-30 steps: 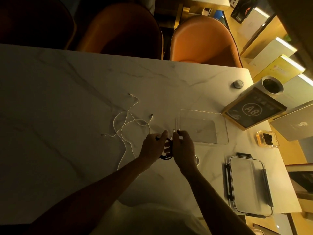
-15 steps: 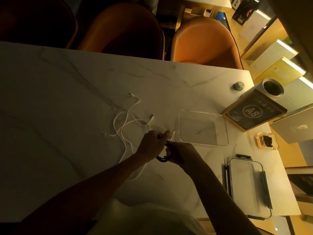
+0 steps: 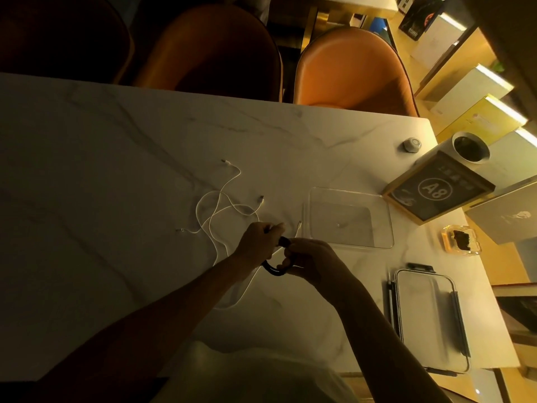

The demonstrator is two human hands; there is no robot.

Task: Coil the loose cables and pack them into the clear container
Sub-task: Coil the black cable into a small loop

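A black cable (image 3: 273,269) is bunched into a small coil between both hands, just above the marble table (image 3: 116,175). My left hand (image 3: 257,242) grips its upper part. My right hand (image 3: 311,261) curls round the coil from the right, a loop showing below the fingers. Loose white cables (image 3: 220,210) lie tangled on the table to the left of my hands. The clear container (image 3: 386,225) sits open and looks empty just right of my hands. Its lid (image 3: 430,318) with dark clips lies near the front right corner.
A framed sign marked A8 (image 3: 436,189), a white cup (image 3: 470,146), a small round knob (image 3: 412,145) and a small amber dish (image 3: 462,239) stand along the right edge. Orange chairs (image 3: 351,68) are tucked in at the far side. Boxes line shelves at the right.
My right hand has dropped from above the coil to its lower right side, wrapping round it. The left hand keeps its hold in about the same spot.
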